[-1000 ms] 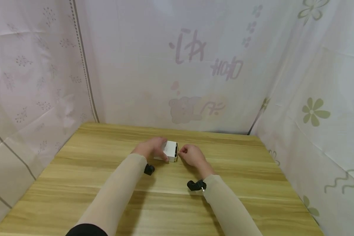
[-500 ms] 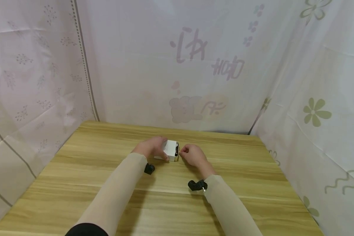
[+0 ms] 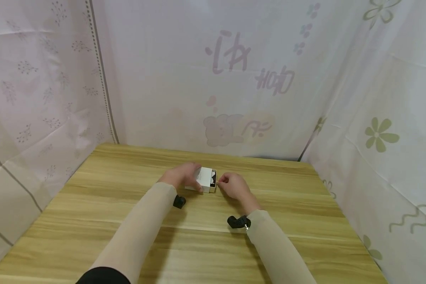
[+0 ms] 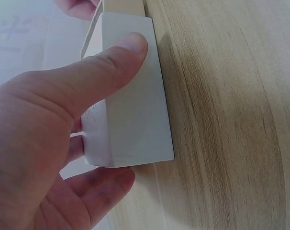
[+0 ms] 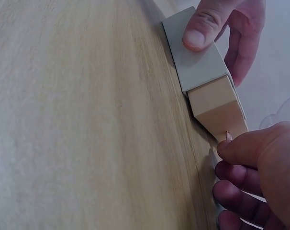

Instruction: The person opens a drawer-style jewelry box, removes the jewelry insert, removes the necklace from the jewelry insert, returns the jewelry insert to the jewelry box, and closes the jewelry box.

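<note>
A white box sleeve (image 3: 204,176) lies on the wooden table, with a tan inner drawer (image 5: 213,98) partly slid out of its right end. My left hand (image 3: 182,175) grips the sleeve, its thumb (image 4: 134,44) along the near side and the fingers around the far side. On the drawer's front face sits a small ribbon pull tab (image 5: 228,136), pinched between thumb and forefinger of my right hand (image 3: 235,187). Something dark and white (image 3: 213,178) shows inside the drawer's opening. Most of the drawer is hidden in the sleeve.
The wood-grain table (image 3: 206,244) spreads out around the box. A pale printed curtain (image 3: 163,79) hangs behind its far edge, with more patterned cloth at left and right. Each wrist carries a small black camera mount (image 3: 238,222).
The drawer has come further out of the sleeve toward the right, showing more of its inside. My right hand has shifted slightly right with the tab, while the left stays on the sleeve.
</note>
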`<state>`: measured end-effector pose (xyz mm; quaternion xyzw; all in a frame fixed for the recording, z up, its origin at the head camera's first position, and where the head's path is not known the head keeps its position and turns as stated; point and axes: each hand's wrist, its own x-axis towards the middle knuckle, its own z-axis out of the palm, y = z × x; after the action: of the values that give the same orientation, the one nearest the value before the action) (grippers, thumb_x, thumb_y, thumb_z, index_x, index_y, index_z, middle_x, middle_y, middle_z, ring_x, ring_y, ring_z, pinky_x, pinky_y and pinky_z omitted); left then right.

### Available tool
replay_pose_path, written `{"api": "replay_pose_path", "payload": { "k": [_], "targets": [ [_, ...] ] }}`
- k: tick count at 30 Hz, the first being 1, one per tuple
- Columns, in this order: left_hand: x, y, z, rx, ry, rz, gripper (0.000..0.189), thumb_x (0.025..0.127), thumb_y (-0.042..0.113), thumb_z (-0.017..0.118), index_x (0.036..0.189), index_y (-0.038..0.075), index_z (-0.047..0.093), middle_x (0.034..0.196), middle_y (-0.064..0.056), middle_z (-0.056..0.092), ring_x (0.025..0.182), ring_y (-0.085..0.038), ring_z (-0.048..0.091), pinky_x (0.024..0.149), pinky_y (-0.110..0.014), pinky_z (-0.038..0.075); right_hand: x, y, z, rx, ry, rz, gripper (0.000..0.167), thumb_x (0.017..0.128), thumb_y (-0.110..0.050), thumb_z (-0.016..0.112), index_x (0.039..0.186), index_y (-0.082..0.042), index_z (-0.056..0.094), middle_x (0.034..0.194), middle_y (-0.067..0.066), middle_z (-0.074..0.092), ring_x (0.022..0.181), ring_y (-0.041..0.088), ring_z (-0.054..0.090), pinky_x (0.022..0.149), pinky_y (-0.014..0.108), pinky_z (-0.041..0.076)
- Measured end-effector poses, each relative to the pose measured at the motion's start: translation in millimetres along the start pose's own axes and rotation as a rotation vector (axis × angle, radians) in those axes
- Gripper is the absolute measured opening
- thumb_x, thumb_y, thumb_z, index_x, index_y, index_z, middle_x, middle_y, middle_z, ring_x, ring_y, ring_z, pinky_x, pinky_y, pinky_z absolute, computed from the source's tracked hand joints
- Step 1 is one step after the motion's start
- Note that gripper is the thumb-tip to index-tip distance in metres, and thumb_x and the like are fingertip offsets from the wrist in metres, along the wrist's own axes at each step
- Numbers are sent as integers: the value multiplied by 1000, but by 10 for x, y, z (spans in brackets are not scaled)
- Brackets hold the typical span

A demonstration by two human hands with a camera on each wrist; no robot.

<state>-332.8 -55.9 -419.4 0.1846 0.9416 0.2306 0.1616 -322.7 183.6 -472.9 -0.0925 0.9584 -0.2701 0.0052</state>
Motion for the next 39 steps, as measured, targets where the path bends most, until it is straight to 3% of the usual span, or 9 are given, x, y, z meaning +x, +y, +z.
{"api": "replay_pose_path", "payload": {
  "k": [20, 39],
  "targets": [
    [40, -29, 2, 37, 1, 13, 106, 88, 36, 96, 169, 2, 37, 174, -19, 42, 162, -39, 40, 134, -51, 32, -12, 21, -23, -22, -8, 11, 14, 106, -27, 73, 96, -18, 77, 93, -1, 74, 88, 19, 64, 86, 40, 53],
    [112, -59, 16, 9, -10, -40, 108, 84, 35, 99, 170, 8, 39, 174, -14, 44, 162, -36, 41, 134, -50, 32, -28, 41, -52, -44, 0, -10, 12, 105, -26, 74, 94, -21, 77, 93, -3, 74, 88, 18, 64, 87, 41, 53]
  ]
}}
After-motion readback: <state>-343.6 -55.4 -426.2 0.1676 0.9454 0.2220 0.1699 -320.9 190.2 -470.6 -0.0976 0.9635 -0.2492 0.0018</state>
